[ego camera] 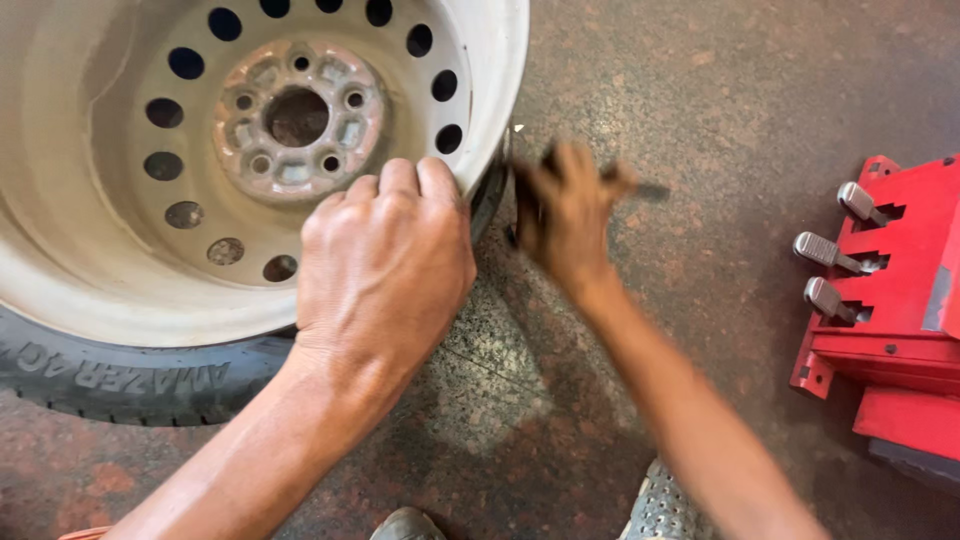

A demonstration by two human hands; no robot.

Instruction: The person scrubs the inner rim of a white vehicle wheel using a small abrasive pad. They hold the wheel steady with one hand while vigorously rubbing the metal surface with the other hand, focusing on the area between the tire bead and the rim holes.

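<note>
A white steel wheel rim [120,290] with a ring of round holes and a rusty hub [297,117] lies flat on the floor, a black tyre [120,375] around it. My left hand [385,265] rests on the rim's near right edge, fingers curled over the lip. My right hand [565,215] is blurred just right of the rim and grips a thin dark tool [648,189] by the tyre's edge.
A red machine base [900,330] with three metal foot pedals [828,250] stands at the right. The floor is mottled brown stone [700,80]. My shoe tips [660,510] show at the bottom edge.
</note>
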